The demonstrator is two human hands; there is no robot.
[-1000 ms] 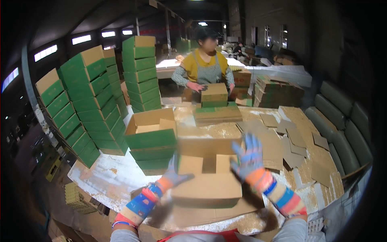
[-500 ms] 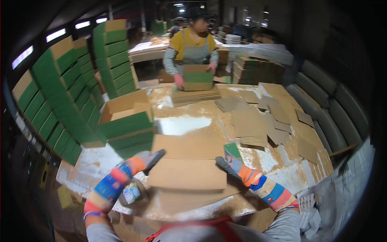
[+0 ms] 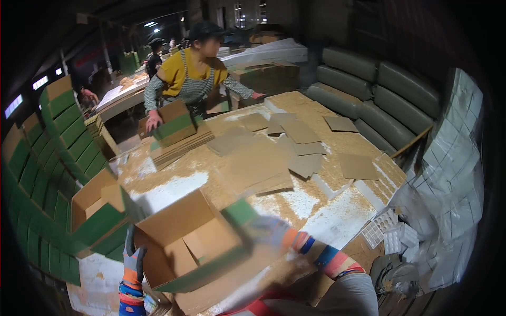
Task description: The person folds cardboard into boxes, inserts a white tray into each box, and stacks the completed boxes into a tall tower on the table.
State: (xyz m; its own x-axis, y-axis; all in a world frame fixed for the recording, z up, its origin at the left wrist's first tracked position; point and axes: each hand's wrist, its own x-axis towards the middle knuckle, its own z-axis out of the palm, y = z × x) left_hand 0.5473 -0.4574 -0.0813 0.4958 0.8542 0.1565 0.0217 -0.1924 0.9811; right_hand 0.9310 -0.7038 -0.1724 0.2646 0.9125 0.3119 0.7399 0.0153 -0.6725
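Observation:
An open cardboard box [image 3: 174, 256], brown inside with green outer sides, stands tilted in front of me at the near edge of the table. My left hand [image 3: 135, 258], in a grey glove with a striped sleeve, grips the box's left wall. To the right of the box, my right hand [image 3: 270, 230] is stretched over the table beside a green piece of cardboard [image 3: 240, 215]. Motion smears its fingers, so their hold is unclear. Under the box lies brown cardboard [image 3: 211, 297].
Another open green box [image 3: 100, 203] stands at left, before tall stacks of green boxes [image 3: 68, 131]. Flat cardboard pieces [image 3: 300, 150] lie across the table. Opposite, a co-worker [image 3: 190, 79] holds a green-and-brown box [image 3: 176, 126]. Grey cushions [image 3: 369, 89] and white egg trays [image 3: 390, 231] are at right.
My view has swung to the right. The cardboard between my hands now shows as an open box. My left hand has taken its wall, and the co-worker's one hand has reached out sideways.

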